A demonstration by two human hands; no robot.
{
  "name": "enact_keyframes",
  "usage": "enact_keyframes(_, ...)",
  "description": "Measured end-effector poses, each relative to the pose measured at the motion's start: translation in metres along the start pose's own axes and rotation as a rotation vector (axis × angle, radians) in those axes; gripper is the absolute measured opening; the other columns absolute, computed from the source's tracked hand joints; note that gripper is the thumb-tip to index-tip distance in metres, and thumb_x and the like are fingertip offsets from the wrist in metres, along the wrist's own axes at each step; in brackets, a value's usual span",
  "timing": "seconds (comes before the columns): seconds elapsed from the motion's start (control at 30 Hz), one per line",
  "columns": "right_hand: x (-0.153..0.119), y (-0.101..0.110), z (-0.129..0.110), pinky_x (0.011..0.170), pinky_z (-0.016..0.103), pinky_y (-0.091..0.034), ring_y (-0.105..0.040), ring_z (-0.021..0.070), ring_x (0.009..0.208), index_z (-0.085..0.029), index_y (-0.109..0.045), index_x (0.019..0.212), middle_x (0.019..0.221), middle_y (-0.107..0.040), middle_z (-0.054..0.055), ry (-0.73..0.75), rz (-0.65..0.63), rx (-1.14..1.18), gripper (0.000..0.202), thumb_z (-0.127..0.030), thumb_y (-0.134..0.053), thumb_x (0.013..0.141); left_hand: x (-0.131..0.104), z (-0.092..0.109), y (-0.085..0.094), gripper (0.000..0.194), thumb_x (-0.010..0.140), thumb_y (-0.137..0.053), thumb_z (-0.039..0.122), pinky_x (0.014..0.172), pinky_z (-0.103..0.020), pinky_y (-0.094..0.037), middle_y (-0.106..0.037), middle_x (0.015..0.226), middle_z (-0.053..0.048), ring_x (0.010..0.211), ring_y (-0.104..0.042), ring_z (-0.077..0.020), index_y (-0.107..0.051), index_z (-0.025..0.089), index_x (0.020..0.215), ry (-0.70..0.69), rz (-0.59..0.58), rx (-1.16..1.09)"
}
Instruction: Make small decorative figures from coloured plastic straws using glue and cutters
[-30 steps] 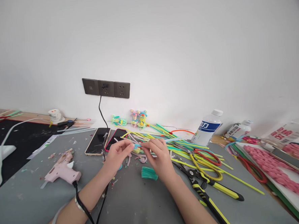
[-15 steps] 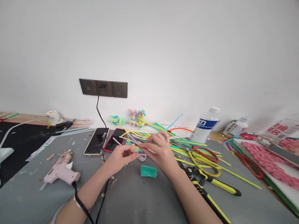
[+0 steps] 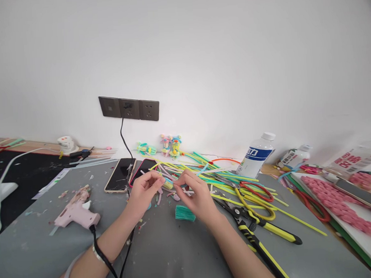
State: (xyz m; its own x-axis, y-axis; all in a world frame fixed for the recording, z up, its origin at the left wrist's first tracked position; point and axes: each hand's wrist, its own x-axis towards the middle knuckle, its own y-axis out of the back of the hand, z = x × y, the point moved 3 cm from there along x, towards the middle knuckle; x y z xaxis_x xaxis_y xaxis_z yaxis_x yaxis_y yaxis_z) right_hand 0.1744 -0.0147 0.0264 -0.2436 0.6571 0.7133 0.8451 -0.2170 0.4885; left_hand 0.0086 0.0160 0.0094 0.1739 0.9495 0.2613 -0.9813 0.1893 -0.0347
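Note:
Over the middle of the table, my left hand [image 3: 146, 192] is closed in a pinch, and what lies between its fingertips is too small to make out. My right hand [image 3: 195, 193], a short gap to the right, pinches a light blue pipe cleaner [image 3: 203, 170], whose free part curves up behind the knuckles. Below the fingers lies a short teal bundle of pipe cleaners [image 3: 185, 213]. Yellow, green, pink and white pipe cleaners [image 3: 219, 179] spread behind and to the right of my right hand. Small coloured pieces lie beneath both hands, partly hidden.
A pink glue gun [image 3: 78, 212] with a black cord lies left. Two phones [image 3: 120, 176] rest behind my left hand. Pliers [image 3: 240, 213], scissors [image 3: 254, 193] and a bottle [image 3: 257, 155] are on the right. Small pipe-cleaner figures [image 3: 175, 146] stand by the wall.
My hands have moved apart, the left one leftward and slightly up. The light blue pipe cleaner, earlier straight and pointing up right, now bends lower behind my right hand.

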Motion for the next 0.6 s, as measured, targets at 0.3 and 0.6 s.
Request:
enact_keyframes(0.3,-0.005,-0.014,-0.011,0.069,0.029,-0.044,-0.053,0.0178,0.077,-0.022,-0.052,0.081,0.082,-0.056,0.004,-0.018,-0.144,0.168,0.016,-0.017,-0.048,0.095,-0.006,0.003,-0.001,0.029,0.081,-0.072,0.043,0.058,-0.023,-0.039,-0.051,0.068,0.001,0.061,-0.044,-0.0120,-0.063,0.018,0.068,-0.110,0.005,-0.196)
enact_keyframes(0.6,-0.005,-0.016,0.000,0.078,0.034,-0.037,-0.063,0.0183,0.076,-0.023,-0.059,0.082,0.080,-0.069,0.001,-0.096,-0.027,0.047,0.013,-0.019,-0.055,0.094,-0.004,0.003,-0.001,0.036,0.077,-0.074,0.050,0.055,-0.023,-0.039,-0.051,0.069,-0.001,0.060,-0.043,-0.0122,-0.063,0.018,0.065,-0.090,0.033,-0.159)
